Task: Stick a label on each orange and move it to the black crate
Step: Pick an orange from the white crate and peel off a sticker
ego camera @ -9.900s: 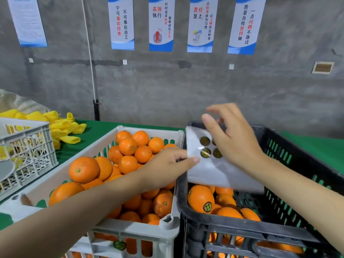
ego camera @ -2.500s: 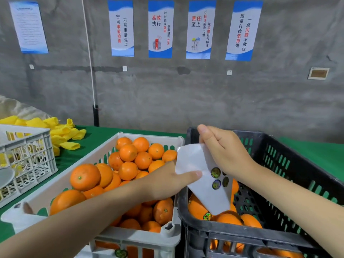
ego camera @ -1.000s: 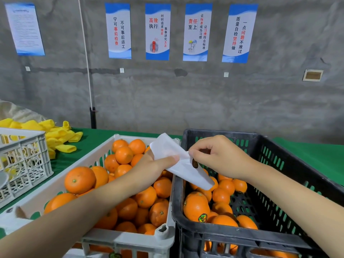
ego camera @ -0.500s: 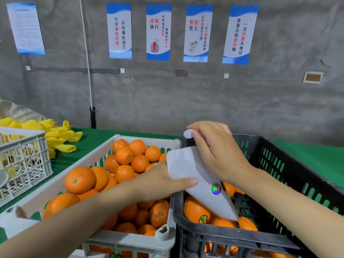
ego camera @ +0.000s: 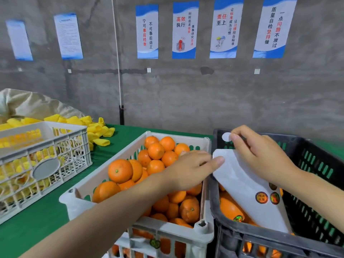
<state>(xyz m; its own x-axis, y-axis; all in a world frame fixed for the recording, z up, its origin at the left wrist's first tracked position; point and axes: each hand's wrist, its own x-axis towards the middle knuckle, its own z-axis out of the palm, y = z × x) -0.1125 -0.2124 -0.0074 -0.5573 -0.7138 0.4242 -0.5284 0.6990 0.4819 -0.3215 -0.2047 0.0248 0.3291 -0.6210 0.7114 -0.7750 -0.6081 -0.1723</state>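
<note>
- Right now the right hand point(ego camera: 260, 161) is pinching one peeled label point(ego camera: 226, 137) at its fingertips, with its palm hanging over the label sheet point(ego camera: 240, 183).
- The left hand point(ego camera: 189, 170) is lying nearly flat, thumb touching the sheet's corner; whether it is actually pinching the sheet I cannot tell.
- Unlabelled oranges point(ego camera: 120, 170) are sitting in the white crate point(ego camera: 173, 228) under the left hand. A labelled orange point(ego camera: 229, 209) is lying in the black crate point(ego camera: 316, 164) below the right hand, partly under the sheet.
- Risk: the label is dangling free, so it is likely curling onto the finger or folding on itself, which would kill the glue.
- Risk: the label is hovering just beside the black crate's far rim and the sheet, so a careless swing could stick it there.
- Risk: the sheet is looking loosely held, so it could be sliding down among the fruit.
- Edges: the two crate walls are meeting right under the left fingertips.
- Room: open air is lying above both hands, but the sheet is blocking part of the black crate's mouth.
</note>
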